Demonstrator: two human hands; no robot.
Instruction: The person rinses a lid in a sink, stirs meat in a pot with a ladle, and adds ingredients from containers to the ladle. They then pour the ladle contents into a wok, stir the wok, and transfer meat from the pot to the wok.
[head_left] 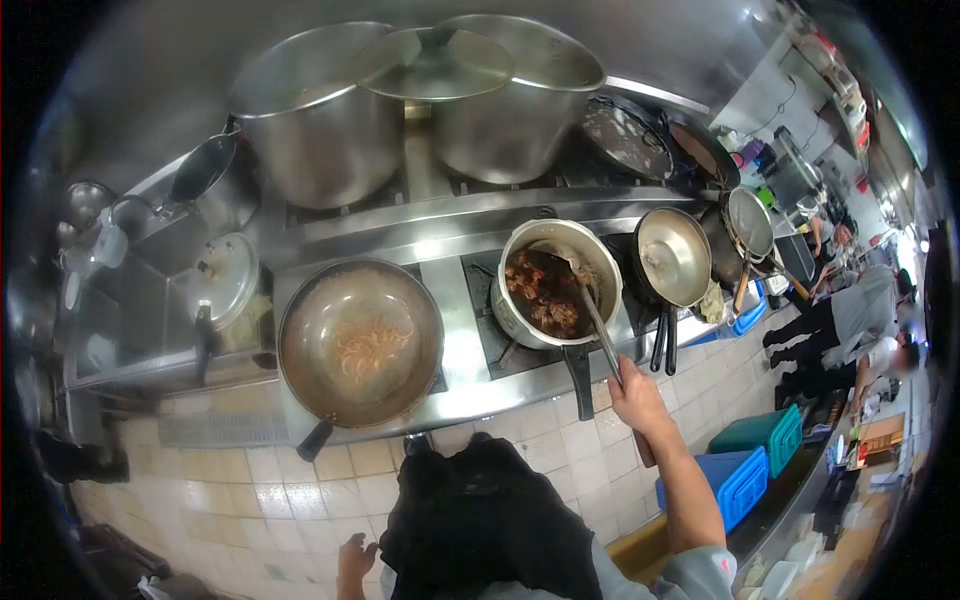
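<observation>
My right hand (638, 395) is closed round the metal handle of a long-handled cooking spoon (601, 330), whose brown grip end sticks out below the fist. The spoon's head rests inside a deep metal pot (512, 322) among dark reddish-brown chunks of food (548, 290), so its exact shape is partly hidden. This pot stands on a stove burner with its black handle towards me. Low beside my body hangs my left hand (356, 556), its thumb apart from the fingers, holding nothing. Left of the pot is a wide pan (300, 345) with sliced onion-like strips (370, 345) frying in it.
Two large stockpots (320, 150) stand behind, with a glass lid (435, 70) across them. Empty skillets (675, 250) sit right of the pot. A lidded pressure cooker (225, 280) is by the sink (140, 340). Blue bins (740, 490) and co-workers (850, 310) are at right.
</observation>
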